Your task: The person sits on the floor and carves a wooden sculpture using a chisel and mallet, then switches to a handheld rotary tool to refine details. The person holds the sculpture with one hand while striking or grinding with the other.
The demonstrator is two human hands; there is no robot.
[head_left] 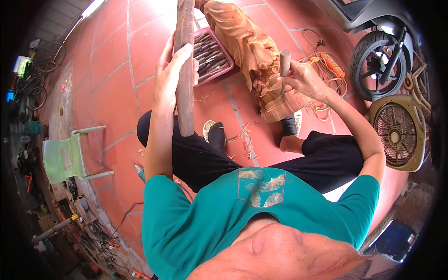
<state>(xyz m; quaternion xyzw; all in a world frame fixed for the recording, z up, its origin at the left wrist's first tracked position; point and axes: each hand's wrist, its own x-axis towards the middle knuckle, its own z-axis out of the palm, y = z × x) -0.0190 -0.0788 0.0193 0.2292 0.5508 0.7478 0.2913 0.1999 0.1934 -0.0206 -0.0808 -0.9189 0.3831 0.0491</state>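
My left hand (169,67) is closed round a long wooden club (186,100), held upright and away from the carving. In my right hand (305,81) is a chisel (285,59), gripped between thumb and fingers by its round wooden handle. The chisel points down at the base end of a carved wooden statue (240,35) with flowing folds, which lies slanting on the floor before me. Whether the blade touches the wood I cannot tell. Beyond the club sits a pink basket (227,52) filled with several more wooden-handled tools.
Wood chips (249,144) litter the red tiled floor between my feet. An orange power strip (332,65) and coiled cord lie right of the statue. Further right are a motorbike wheel (380,65) and a box fan (396,135). At left stands a green chair (63,161).
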